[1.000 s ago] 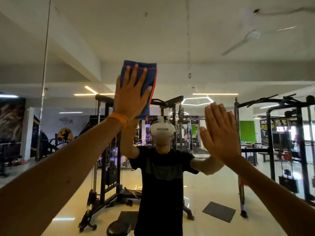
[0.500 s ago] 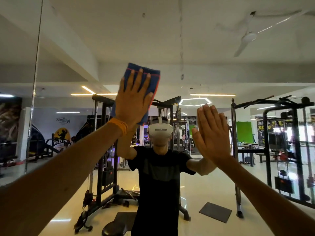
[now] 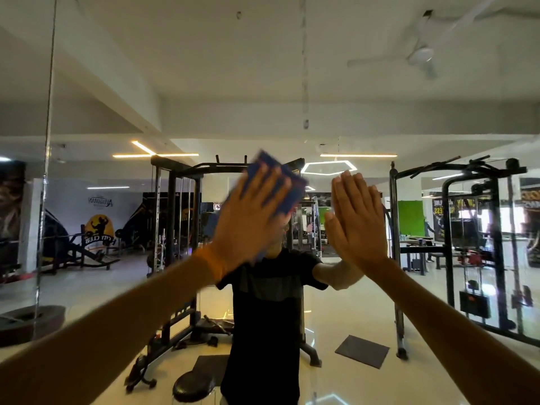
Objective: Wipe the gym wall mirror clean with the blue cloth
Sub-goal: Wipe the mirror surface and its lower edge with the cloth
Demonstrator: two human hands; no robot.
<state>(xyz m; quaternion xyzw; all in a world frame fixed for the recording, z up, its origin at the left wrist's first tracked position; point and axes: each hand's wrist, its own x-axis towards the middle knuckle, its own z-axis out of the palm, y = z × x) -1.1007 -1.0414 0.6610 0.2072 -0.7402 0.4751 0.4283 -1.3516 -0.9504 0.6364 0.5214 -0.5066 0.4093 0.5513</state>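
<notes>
The gym wall mirror (image 3: pixel 263 83) fills the head view and reflects the room and the person. My left hand (image 3: pixel 251 217), blurred by motion, presses the folded blue cloth (image 3: pixel 287 185) flat against the glass with straight fingers, at the middle of the view. An orange band sits on that wrist. My right hand (image 3: pixel 356 220) lies flat on the mirror just right of the cloth, fingers straight and together, holding nothing. The cloth's lower part is hidden behind my left hand.
A vertical seam (image 3: pixel 48 141) between mirror panels runs down the left. A thin streak of marks (image 3: pixel 305 97) runs down the glass above the cloth. Reflected in the glass are cable machines (image 3: pixel 175 229), a rack (image 3: pixel 473 244), a round stool (image 3: pixel 195 385) and floor mats.
My left hand has swept the blue cloth down and to the right across the glass, from above head height to the middle. My right hand has stayed flat on the mirror.
</notes>
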